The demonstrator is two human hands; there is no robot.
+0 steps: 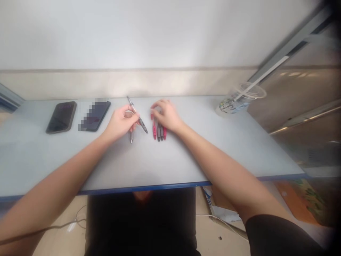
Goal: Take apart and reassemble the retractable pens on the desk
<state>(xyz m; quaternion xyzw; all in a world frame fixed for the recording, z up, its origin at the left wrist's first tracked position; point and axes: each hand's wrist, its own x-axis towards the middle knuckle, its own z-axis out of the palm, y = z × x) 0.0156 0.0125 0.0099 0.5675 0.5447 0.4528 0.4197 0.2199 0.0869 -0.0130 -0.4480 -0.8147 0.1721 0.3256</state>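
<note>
A grey pen [142, 124] with a clear barrel is pinched between the thumb and fingers of my left hand [124, 121], slanting with its grey end down to the right. Below those fingers, the end of another pen [131, 137] pokes out; the hand covers the rest of it. My right hand [166, 115] curls over a row of pens on the table, thumb and forefinger at the row's left side. From under it show a red pen [154, 131], two grey pens [159, 134] and another red pen [164, 134], side by side. Their upper parts are mostly hidden.
Two dark phones lie at the left of the table [138, 167], one nearer the left end [61, 117] and one beside my left hand [98, 115]. A clear plastic cup [231, 105] with a straw stands at the right, near a metal frame. A wall runs along the back.
</note>
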